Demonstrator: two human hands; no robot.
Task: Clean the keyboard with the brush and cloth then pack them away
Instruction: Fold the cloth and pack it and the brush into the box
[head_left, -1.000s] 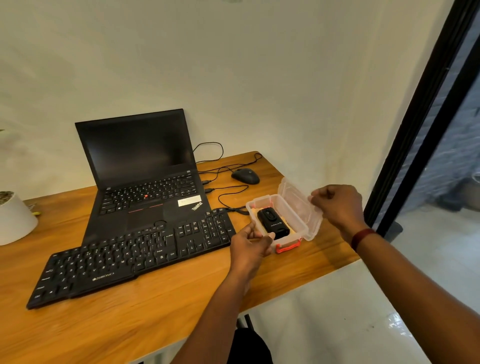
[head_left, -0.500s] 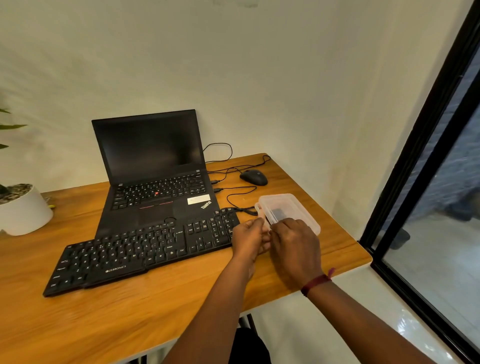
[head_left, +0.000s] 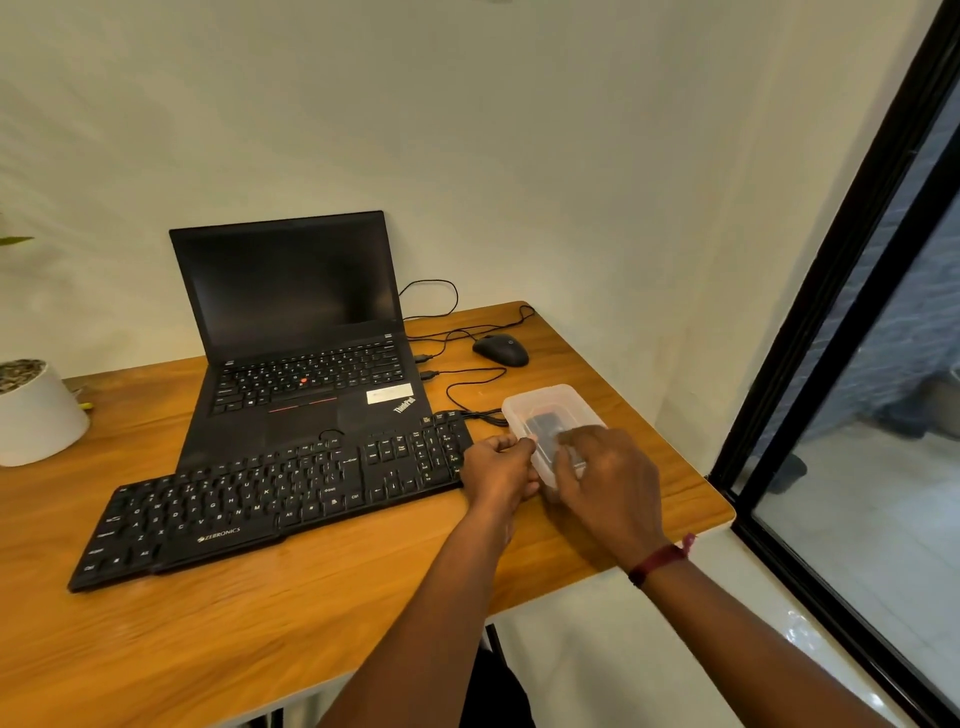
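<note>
A clear box (head_left: 553, 410), lid down, sits on the desk (head_left: 311, 613) just right of the keyboard (head_left: 270, 493), with a dark item showing through the lid. The left hand (head_left: 496, 473) has curled fingers pinching the box's near left edge. The right hand (head_left: 605, 480) lies over the near part of the lid, fingers bent and pressing on it. The laptop (head_left: 301, 338) stands behind the keyboard, the mouse (head_left: 501, 349) far right.

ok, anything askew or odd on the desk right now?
The external keyboard lies skewed, its far edge overlapping the laptop palm rest. Both hands press on the closed plastic box. No spill or damage shows.
</note>
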